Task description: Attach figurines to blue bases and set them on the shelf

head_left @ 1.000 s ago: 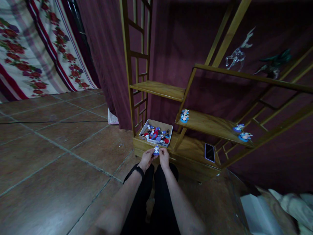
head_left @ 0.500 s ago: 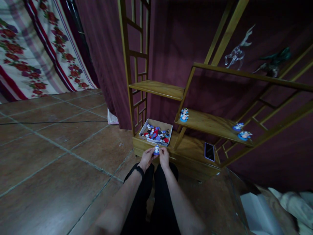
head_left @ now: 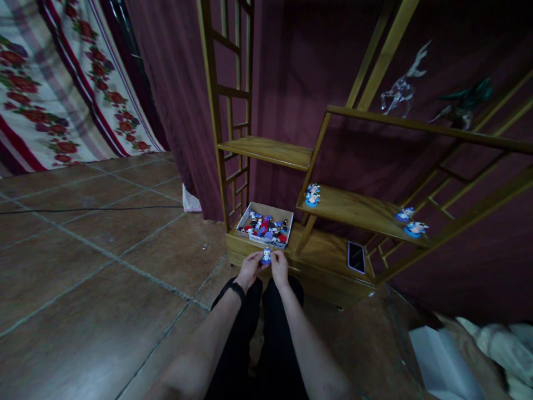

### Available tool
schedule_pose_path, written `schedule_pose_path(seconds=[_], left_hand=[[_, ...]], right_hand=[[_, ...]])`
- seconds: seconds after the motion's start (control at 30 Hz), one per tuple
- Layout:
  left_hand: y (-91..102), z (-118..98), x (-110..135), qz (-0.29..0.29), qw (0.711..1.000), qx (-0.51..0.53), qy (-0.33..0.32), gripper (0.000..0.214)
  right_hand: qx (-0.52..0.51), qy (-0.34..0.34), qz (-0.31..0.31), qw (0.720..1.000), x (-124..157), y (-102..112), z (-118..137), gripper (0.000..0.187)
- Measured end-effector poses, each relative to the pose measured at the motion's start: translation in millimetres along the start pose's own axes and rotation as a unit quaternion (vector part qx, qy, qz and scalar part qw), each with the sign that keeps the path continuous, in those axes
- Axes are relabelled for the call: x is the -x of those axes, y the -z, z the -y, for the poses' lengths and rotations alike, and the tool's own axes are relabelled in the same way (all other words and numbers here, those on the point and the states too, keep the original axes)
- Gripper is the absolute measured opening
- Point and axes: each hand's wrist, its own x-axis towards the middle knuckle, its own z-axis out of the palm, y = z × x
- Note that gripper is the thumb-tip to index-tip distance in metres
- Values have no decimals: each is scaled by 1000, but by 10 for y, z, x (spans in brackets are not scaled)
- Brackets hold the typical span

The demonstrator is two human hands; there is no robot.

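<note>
My left hand (head_left: 249,269) and my right hand (head_left: 280,268) pinch a small blue and white figurine (head_left: 266,255) between them, just in front of a wooden shelf unit (head_left: 333,211). Right behind the figurine an open cardboard box (head_left: 266,225) full of small red, blue and white figurines rests on the bottom board. More blue figurines stand on the middle shelf, one pair at its left end (head_left: 312,195) and another at its right end (head_left: 410,222).
A phone (head_left: 356,256) lies flat on the bottom board. A clear glass deer (head_left: 402,83) and a dark figure (head_left: 464,108) stand on the top shelf. Maroon curtain behind, floral cloth at left, tiled floor, a cable across it. White paper and fabric lie at lower right.
The view has drifted slightly; my hands and the figurine keep the same pose.
</note>
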Motion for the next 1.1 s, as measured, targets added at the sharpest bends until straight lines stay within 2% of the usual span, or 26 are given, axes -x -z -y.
schedule_pose_path(seconds=[0.7, 1.1], left_hand=[[-16, 2, -14, -9, 1000, 1, 3, 7], [-17, -3, -4, -17, 1000, 2, 6, 8]], right_hand=[[3, 22, 21, 1000, -30, -14, -78, 17], [15, 28, 19, 999, -5, 14, -20, 16]])
